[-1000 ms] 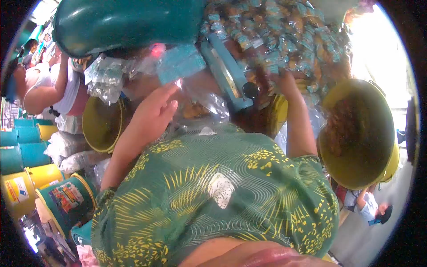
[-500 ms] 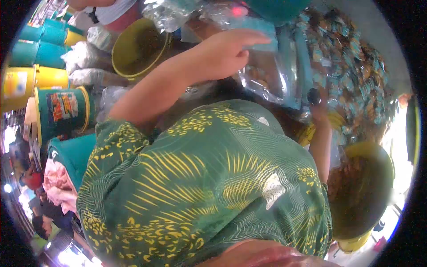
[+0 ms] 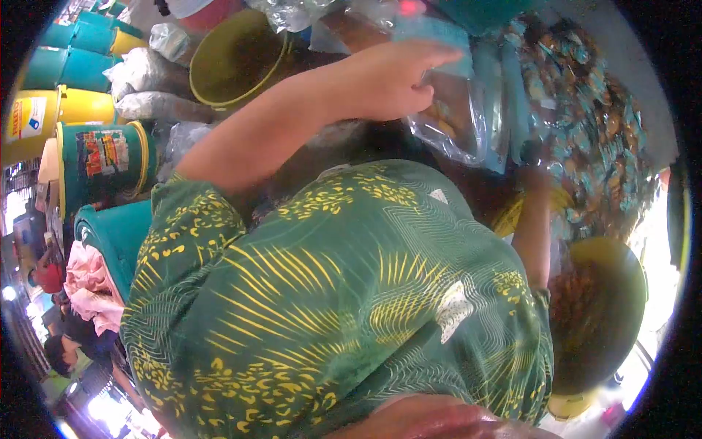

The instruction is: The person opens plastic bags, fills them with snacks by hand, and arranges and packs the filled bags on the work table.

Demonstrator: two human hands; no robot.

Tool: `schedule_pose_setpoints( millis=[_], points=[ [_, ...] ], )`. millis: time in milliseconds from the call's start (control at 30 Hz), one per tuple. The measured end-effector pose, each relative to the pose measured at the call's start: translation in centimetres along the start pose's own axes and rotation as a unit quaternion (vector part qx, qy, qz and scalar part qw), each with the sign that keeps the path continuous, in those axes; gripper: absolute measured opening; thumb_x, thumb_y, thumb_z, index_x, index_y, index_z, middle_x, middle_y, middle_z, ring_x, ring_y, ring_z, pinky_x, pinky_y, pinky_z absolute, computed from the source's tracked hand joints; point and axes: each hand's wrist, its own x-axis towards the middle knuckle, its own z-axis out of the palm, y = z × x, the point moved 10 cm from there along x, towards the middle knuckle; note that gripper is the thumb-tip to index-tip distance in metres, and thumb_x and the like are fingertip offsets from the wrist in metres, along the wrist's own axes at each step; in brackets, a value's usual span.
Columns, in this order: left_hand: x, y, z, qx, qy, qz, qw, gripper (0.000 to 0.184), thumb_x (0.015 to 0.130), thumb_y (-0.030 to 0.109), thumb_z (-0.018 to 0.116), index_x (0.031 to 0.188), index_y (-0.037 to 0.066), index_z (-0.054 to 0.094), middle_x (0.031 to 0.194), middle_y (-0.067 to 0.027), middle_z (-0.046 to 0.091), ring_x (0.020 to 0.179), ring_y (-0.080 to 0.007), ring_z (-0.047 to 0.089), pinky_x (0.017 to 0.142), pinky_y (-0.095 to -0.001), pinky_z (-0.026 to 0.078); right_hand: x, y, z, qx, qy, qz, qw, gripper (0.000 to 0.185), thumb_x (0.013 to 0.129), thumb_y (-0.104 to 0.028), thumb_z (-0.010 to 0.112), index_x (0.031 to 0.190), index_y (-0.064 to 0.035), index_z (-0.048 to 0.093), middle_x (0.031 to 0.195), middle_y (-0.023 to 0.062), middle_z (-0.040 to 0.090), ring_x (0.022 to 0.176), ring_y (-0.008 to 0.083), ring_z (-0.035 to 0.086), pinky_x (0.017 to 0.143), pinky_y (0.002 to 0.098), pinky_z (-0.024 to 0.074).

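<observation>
My left hand (image 3: 398, 80) reaches over a clear plastic bag (image 3: 457, 135) with brownish contents. Its index finger stretches forward and the thumb stands apart, so the hand looks open above or against the bag. Blue-edged plastic strips or packs (image 3: 497, 95) lie just to its right. My right hand (image 3: 537, 179) is blurred beside those packs, close to a small dark round object (image 3: 531, 152); its fingers cannot be made out. Next to it spreads a large heap of small blue and brown packets (image 3: 596, 124).
A yellowish bucket (image 3: 238, 58) stands at the upper left, near wrapped plastic bundles (image 3: 150, 77). Green and yellow buckets (image 3: 102, 157) line the left side. At the lower right is a large tub (image 3: 603, 314) with brown contents. People (image 3: 69, 355) are at far left.
The whole view has shifted slightly. My left hand keeps its extended finger and sits a little farther right in the frame. My right hand appears slightly lower, still blurred beside the packs.
</observation>
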Motion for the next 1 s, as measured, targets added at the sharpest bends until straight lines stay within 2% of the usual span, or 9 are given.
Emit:
schedule_pose_setpoints(
  millis=[167,233,333,500,633,700,800,833,1000],
  points=[
    [1.0,0.5,1.5,-0.098,-0.083,-0.115,0.985,0.071,0.085,0.005,0.062,0.152,0.012,0.044,0.114,-0.0157,0.066,0.076,-0.0148,0.059,0.073,-0.0297,0.051,0.8,4.4,-2.8,-0.083,-0.057,0.168,0.981,0.069,0.076,-0.011,0.081,0.138,-0.0021,0.051,0.126,0.0172,0.062,0.123,0.0335,0.059,0.095,0.0445,0.0507],
    [1.2,1.0,1.4,-0.132,-0.116,-0.169,0.970,0.073,0.084,0.000,0.060,0.153,0.011,0.042,0.093,-0.0068,0.066,0.074,-0.0106,0.058,0.070,-0.0268,0.050,1.2,2.0,-7.9,-0.107,0.018,0.087,0.990,0.062,0.081,-0.014,0.080,0.136,-0.0033,0.054,0.123,0.0164,0.065,0.115,0.0312,0.062,0.094,0.0425,0.0516],
    [1.4,0.3,2.9,-0.274,-0.129,-0.203,0.931,0.074,0.085,-0.003,0.058,0.155,0.010,0.040,0.100,-0.0032,0.066,0.081,-0.0095,0.060,0.072,-0.0250,0.050,-0.6,-12.8,-18.2,0.009,0.181,-0.075,0.981,0.068,0.081,-0.023,0.086,0.137,-0.0052,0.052,0.116,0.0146,0.069,0.105,0.0285,0.066,0.095,0.0410,0.0521],
    [2.2,1.3,5.0,-0.408,-0.168,-0.209,0.873,0.075,0.085,-0.005,0.055,0.157,0.008,0.035,0.119,-0.0039,0.066,0.099,-0.0112,0.063,0.084,-0.0260,0.050,-5.2,-27.1,-13.0,0.430,0.059,-0.269,0.860,0.090,0.071,-0.032,0.093,0.143,-0.0081,0.044,0.131,0.0076,0.059,0.116,0.0252,0.061,0.098,0.0465,0.0517],
    [2.7,4.3,3.5,-0.467,-0.177,-0.177,0.848,0.073,0.086,-0.004,0.055,0.156,0.004,0.036,0.134,-0.0075,0.063,0.117,-0.0151,0.061,0.091,-0.0282,0.050,-4.0,-27.1,-5.9,0.539,-0.088,-0.119,0.829,0.075,0.076,-0.023,0.087,0.139,-0.0092,0.047,0.127,0.0130,0.061,0.117,0.0336,0.063,0.097,0.0465,0.0525],
    [2.5,2.6,4.3,-0.460,-0.158,-0.181,0.855,0.071,0.086,-0.004,0.055,0.154,0.003,0.039,0.136,-0.0078,0.062,0.120,-0.0158,0.060,0.093,-0.0286,0.050,-4.7,-28.6,-8.2,0.067,-0.027,-0.219,0.973,0.069,0.078,-0.020,0.082,0.138,-0.0084,0.049,0.128,0.0177,0.060,0.116,0.0388,0.063,0.097,0.0471,0.0525],
    [2.4,2.9,5.3,-0.538,-0.140,-0.185,0.810,0.071,0.084,-0.005,0.053,0.154,0.005,0.041,0.137,-0.0073,0.062,0.123,-0.0157,0.059,0.095,-0.0288,0.049,-6.0,-30.9,-9.8,0.153,-0.024,-0.238,0.959,0.061,0.081,-0.014,0.074,0.136,-0.0078,0.050,0.127,0.0225,0.059,0.114,0.0429,0.062,0.096,0.0480,0.0531],
    [2.8,3.2,4.8,-0.432,-0.137,-0.179,0.873,0.072,0.084,-0.006,0.051,0.154,0.007,0.042,0.133,-0.0045,0.064,0.110,-0.0105,0.062,0.087,-0.0252,0.050,-6.3,-32.1,-9.6,0.061,-0.013,-0.290,0.955,0.054,0.087,-0.013,0.068,0.136,-0.0056,0.049,0.126,0.0226,0.062,0.112,0.0418,0.064,0.093,0.0473,0.0543],
    [3.0,2.2,6.4,-0.338,-0.193,-0.197,0.900,0.075,0.084,-0.010,0.044,0.155,0.011,0.040,0.121,0.0012,0.065,0.074,-0.0010,0.053,0.066,-0.0197,0.044,-5.3,-30.9,-4.9,-0.181,-0.199,-0.214,0.939,0.036,0.092,-0.014,0.058,0.126,-0.0001,0.060,0.116,0.0221,0.068,0.107,0.0387,0.068,0.089,0.0466,0.0557]
  ],
)
